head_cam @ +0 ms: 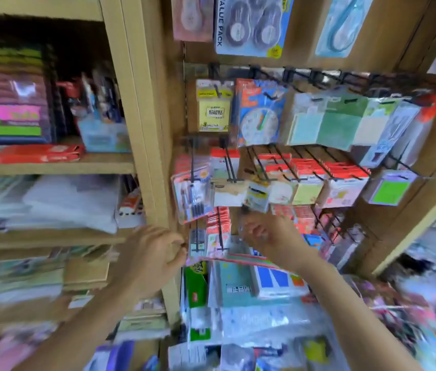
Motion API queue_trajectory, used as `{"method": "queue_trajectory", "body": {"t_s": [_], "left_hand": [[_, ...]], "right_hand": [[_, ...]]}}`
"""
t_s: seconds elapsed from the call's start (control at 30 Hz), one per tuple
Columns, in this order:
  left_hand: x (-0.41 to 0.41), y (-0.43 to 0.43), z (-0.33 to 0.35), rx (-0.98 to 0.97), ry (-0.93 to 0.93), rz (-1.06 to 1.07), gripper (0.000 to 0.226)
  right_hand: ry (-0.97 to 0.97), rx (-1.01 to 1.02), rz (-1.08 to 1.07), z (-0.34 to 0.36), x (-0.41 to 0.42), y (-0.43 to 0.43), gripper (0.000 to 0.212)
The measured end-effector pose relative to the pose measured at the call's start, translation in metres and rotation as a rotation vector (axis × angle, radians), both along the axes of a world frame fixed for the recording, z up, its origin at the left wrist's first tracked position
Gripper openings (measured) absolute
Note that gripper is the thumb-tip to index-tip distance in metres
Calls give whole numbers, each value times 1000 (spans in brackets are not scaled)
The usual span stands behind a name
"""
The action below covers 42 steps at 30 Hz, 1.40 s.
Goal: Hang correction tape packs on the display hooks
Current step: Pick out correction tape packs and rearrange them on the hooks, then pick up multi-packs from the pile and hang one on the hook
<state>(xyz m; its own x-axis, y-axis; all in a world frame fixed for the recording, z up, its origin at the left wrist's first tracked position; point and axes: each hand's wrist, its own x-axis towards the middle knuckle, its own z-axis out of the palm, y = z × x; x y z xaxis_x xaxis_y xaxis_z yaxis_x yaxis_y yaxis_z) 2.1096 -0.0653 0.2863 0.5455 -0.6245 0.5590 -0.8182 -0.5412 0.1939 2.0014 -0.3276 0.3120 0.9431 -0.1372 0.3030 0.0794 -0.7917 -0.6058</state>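
The frame is blurred by motion. My left hand (155,255) is curled, its fingertips pinching the left edge of a small clear pack (196,243) that hangs on a low black hook (221,231). My right hand (267,234) is raised just right of that hook, fingers curled round what looks like a clear blister pack (246,227); blur hides what is in it. Correction tape packs hang at the top: a pink one (192,17), a blue value pack (251,22) and a pale blue one (340,25).
Rows of black display hooks (305,76) carry sticky notes (213,111) and red-topped packs (342,183). A wooden upright (142,129) separates shelves of paper goods on the left. Boxes and bagged stock (251,285) are piled below my hands.
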Motion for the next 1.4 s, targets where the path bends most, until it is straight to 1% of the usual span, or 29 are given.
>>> {"method": "queue_trajectory", "body": {"t_s": [0.03,0.07,0.13,0.17,0.27,0.37,0.4,0.43,0.47,0.5,0.53,0.6,0.63,0.67,0.73,0.8,0.9,0.93,1.0,1.1,1.17,1.27,1.33,1.4], "left_hand": [[-8,6,-25,22,73,6,24],[-15,11,-50,36,145,21,22],[-33,23,-98,85,268,75,17],[-44,29,-122,126,320,112,16],[-88,42,-190,280,501,184,16],[-129,58,-242,371,754,317,19],[-141,65,-258,412,804,377,17],[-151,71,-272,442,824,387,17],[-161,76,-283,481,841,379,21],[-171,80,-292,486,908,381,23],[-180,83,-300,498,984,410,23],[-195,91,-318,530,1055,473,19],[-199,96,-328,529,1089,494,20],[-204,98,-335,551,1145,517,25],[-210,104,-356,533,1253,559,32],[-210,106,-374,481,1337,571,30],[-202,107,-410,411,1396,578,45],[-199,108,-428,402,1420,584,46],[-186,107,-460,351,1450,608,41],[-159,106,-513,221,1491,713,33],[-140,105,-547,147,1464,787,35],[-113,102,-592,37,1436,880,45],[-98,99,-620,-87,1462,935,54],[-85,94,-639,-250,1502,1021,67]], "right_hand": [[60,-5,-1,-23,-6,1,34],[125,-7,-10,-45,-12,2,33],[245,1,-44,-91,-24,5,21],[310,8,-64,-115,-30,7,19],[533,59,-97,-184,-52,17,21],[752,68,-90,-244,-76,28,24],[820,67,-90,-262,-84,31,26],[875,61,-92,-279,-91,34,28],[919,54,-97,-295,-99,37,30],[957,41,-98,-309,-107,40,32],[990,27,-94,-323,-114,43,34],[1060,11,-81,-346,-127,48,39],[1100,12,-80,-357,-132,51,40],[1139,11,-81,-368,-137,53,40],[1187,21,-86,-391,-144,58,41],[1232,61,-104,-411,-148,63,39],[1269,103,-128,-444,-140,68,38],[1283,114,-114,-456,-134,69,39],[1327,110,-48,-483,-120,74,44],[1285,97,1,-527,-97,82,66],[1224,-10,100,-561,-82,90,70],[1040,-246,258,-601,-57,108,71],[891,-356,336,-622,-40,121,74],[811,-445,416,-639,-30,131,77]]}}
